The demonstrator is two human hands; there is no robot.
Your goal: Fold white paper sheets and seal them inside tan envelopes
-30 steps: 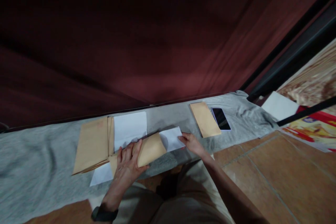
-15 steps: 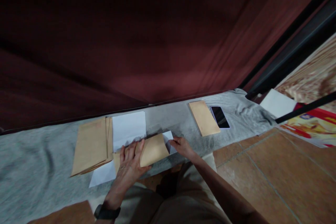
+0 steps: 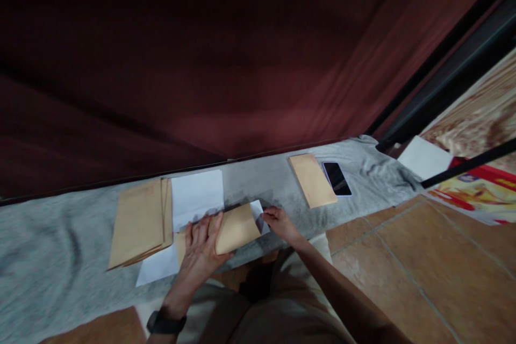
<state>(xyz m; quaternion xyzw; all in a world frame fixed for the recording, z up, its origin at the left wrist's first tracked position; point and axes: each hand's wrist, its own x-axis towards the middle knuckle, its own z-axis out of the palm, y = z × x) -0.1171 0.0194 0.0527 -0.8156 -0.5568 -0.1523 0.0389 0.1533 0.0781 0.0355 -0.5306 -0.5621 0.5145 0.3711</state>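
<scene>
A brown paper envelope point(image 3: 238, 229) lies lengthwise in front of me, its mouth facing right. My left hand point(image 3: 203, 244) rests on its left part with fingers spread, pressing it against the cloth. From the mouth sticks out the end of a folded white paper point(image 3: 257, 210); the rest is hidden inside. At that end, my right hand point(image 3: 278, 222) has thumb and fingers pinched on the paper's outer edge. Left of the envelope lies a fanned stack of brown envelopes point(image 3: 139, 220), beside white paper sheets point(image 3: 197, 193). Another white sheet point(image 3: 159, 267) shows below the stack.
Grey cloth point(image 3: 258, 180) covers the long, narrow surface. Toward its right end lie another brown envelope point(image 3: 313, 180) and a phone point(image 3: 337, 179). Dark red fabric point(image 3: 258, 91) hangs behind. Tiled floor point(image 3: 387, 252) and a dark metal bar point(image 3: 463, 166) are at the right.
Slightly less white paper shows outside the envelope's mouth, and my right fingers sit nearer its outer edge. My left hand stays in place on the envelope.
</scene>
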